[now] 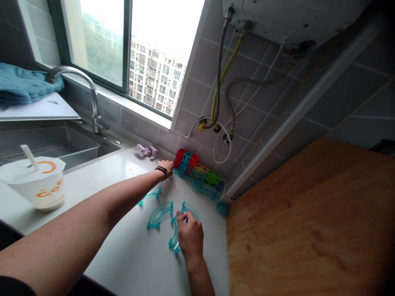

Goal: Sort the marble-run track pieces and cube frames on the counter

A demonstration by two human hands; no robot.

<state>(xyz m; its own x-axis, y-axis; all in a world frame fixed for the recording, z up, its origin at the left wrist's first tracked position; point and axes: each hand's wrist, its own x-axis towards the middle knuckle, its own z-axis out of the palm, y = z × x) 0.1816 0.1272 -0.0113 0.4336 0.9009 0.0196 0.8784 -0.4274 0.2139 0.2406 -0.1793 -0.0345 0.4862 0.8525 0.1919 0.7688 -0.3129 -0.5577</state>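
Observation:
My left hand (166,167), with a dark band at the wrist, reaches to the left end of a row of coloured plastic blocks by the wall; what its fingers hold, if anything, is hidden. The row has a red block (180,158), a blue block (185,161), a yellow block (201,168) and a green block (212,177), with clear teal pieces (205,189) in front. My right hand (190,232) is above several curved teal track pieces, its thumb and fingers curled near one. One curved track piece (160,214) lies left of it, and a thinner one (150,195) lies beyond.
On the left are a lidded cup (46,193) with a straw, a metal sink (77,142) and a faucet (95,102). A crumpled purple cloth (147,151) lies near the wall. A wooden board (308,230) stands at the right; hoses (219,70) hang from a unit above.

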